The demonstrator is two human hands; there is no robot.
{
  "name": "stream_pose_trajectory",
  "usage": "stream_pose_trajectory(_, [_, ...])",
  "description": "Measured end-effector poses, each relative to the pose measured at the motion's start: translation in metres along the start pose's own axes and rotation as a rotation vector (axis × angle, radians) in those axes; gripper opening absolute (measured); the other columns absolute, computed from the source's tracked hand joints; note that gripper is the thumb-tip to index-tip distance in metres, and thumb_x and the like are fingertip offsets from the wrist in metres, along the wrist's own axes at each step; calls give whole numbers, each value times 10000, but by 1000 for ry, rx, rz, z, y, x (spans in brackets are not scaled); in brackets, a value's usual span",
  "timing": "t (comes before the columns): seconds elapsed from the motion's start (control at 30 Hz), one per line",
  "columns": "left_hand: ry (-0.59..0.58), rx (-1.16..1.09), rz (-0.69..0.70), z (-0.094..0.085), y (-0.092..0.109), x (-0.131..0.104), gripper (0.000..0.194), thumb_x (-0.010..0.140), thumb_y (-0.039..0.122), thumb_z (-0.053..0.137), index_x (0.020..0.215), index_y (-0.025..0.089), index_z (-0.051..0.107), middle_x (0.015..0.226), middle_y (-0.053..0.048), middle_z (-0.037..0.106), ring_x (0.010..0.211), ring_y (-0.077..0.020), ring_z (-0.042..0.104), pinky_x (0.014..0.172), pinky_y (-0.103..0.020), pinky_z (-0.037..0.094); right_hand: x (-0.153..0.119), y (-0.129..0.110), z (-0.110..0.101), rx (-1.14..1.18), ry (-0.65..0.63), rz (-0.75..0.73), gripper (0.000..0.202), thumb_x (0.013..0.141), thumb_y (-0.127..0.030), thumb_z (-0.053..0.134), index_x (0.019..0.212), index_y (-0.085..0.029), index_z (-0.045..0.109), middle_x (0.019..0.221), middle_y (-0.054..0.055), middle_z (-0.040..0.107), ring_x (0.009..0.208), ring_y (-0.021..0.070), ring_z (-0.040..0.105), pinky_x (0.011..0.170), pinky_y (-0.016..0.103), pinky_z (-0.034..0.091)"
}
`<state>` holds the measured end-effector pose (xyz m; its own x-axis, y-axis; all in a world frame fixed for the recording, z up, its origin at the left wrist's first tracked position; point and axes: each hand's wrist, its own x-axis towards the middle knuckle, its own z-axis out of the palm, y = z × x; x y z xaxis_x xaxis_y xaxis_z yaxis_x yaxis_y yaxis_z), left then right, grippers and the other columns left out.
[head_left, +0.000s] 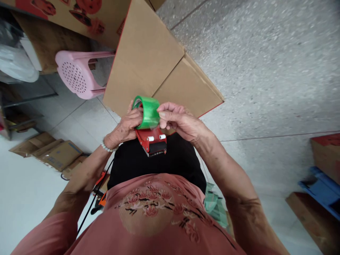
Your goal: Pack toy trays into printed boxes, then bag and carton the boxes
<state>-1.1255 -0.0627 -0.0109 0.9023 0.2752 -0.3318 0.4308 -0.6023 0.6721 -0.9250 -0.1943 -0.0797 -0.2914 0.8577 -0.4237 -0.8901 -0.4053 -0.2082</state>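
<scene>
A red tape dispenser (pixel 152 138) carries a wide roll of green packing tape (pixel 150 111). My left hand (pixel 129 122) grips the dispenser from the left, with fingers reaching into the roll's open side. On the roll's right side, my right hand (pixel 180 120) pinches at the tape's surface with thumb and forefinger; a clear loose flap shows just below the fingertips. The dispenser's black roller and cutting edge point toward my body. Beyond both hands stands a brown cardboard box (pixel 148 53) with its top flaps folded down, a seam running between them.
A pink plastic stool (pixel 75 74) lies left of the box. Printed cartons (pixel 71 17) stand at the upper left, flattened cardboard (pixel 60 156) at the lower left. A blue crate (pixel 322 187) and more boxes sit at the right edge. Speckled floor (pixel 260 71) spreads to the right.
</scene>
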Motion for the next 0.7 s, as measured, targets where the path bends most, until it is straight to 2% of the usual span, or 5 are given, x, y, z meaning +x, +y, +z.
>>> stream_pose_trajectory(0.13, [-19, 20, 21, 4, 2, 1, 186, 985, 356, 646, 846, 236, 670, 874, -44, 735, 1036, -243, 709, 1151, -500, 459, -3, 0, -4, -34, -8, 17, 310, 815, -427, 854, 936, -183, 705, 654, -33, 691, 569, 72, 548, 497, 188, 339])
stream_pose_trajectory(0.33, [12, 102, 11, 8, 3, 0, 152, 983, 303, 624, 854, 227, 650, 916, -58, 751, 1096, -248, 708, 1160, -496, 445, -15, -2, -11, -118, 1, -2, 373, 856, -528, 823, 979, -177, 793, 804, 13, 763, 712, 88, 635, 588, 188, 455])
stream_pose_trajectory(0.5, [3, 90, 16, 6, 8, 2, 135, 986, 306, 623, 883, 224, 652, 937, -72, 754, 1137, -269, 698, 1176, -517, 418, -17, -3, -17, -111, -99, -56, 476, 685, -356, 981, 1085, -200, 774, 900, -1, 771, 799, 108, 701, 754, 232, 567])
stream_pose_trajectory(0.6, [-3, 105, -14, 6, 9, 4, 199, 986, 364, 616, 843, 227, 633, 877, -74, 730, 1091, -276, 695, 1120, -498, 461, -15, 3, -16, -153, -46, -143, 456, 692, -308, 973, 1082, -210, 757, 862, -28, 741, 751, 93, 675, 735, 231, 561])
stream_pose_trajectory(0.7, [-5, 118, -22, 7, 10, 5, 229, 989, 388, 604, 828, 226, 621, 856, -71, 719, 1023, -265, 695, 1064, -477, 493, -13, 9, -12, -314, 72, -273, 343, 814, -348, 888, 1112, -233, 764, 839, -36, 719, 691, 89, 624, 679, 240, 529])
